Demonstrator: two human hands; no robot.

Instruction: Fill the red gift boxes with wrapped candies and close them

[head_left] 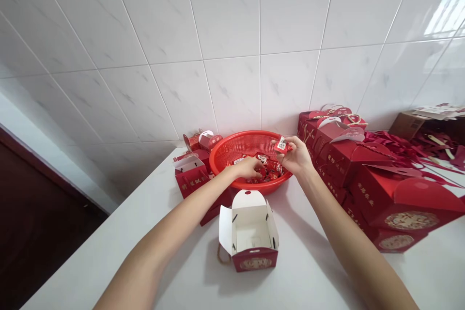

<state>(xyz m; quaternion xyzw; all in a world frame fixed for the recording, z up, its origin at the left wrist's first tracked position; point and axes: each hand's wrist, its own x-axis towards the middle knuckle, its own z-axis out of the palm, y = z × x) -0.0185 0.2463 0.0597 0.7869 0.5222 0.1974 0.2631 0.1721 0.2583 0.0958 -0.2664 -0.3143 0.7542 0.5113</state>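
My right hand (296,155) pinches a small red wrapped candy (282,144) with a white printed panel, held over the right rim of the red plastic basket (227,143). Inside the basket lie several red-wrapped candies (271,169). My left hand (249,168) reaches down among them, its fingers bent and a little apart; the fingertips are partly hidden, and no candy shows clearly in them. In front of the basket, between my forearms, stands an open red gift box (255,262). Its white inside shows no contents, its flaps are folded outward, and a rope handle hangs at its left.
Stacked red gift boxes (345,155) fill the right side of the white table (312,271). More red boxes (191,179) stand left of the basket. Dark red ribbons (385,147) and a cardboard carton (405,126) lie at the far right. Behind is a tiled wall (232,92).
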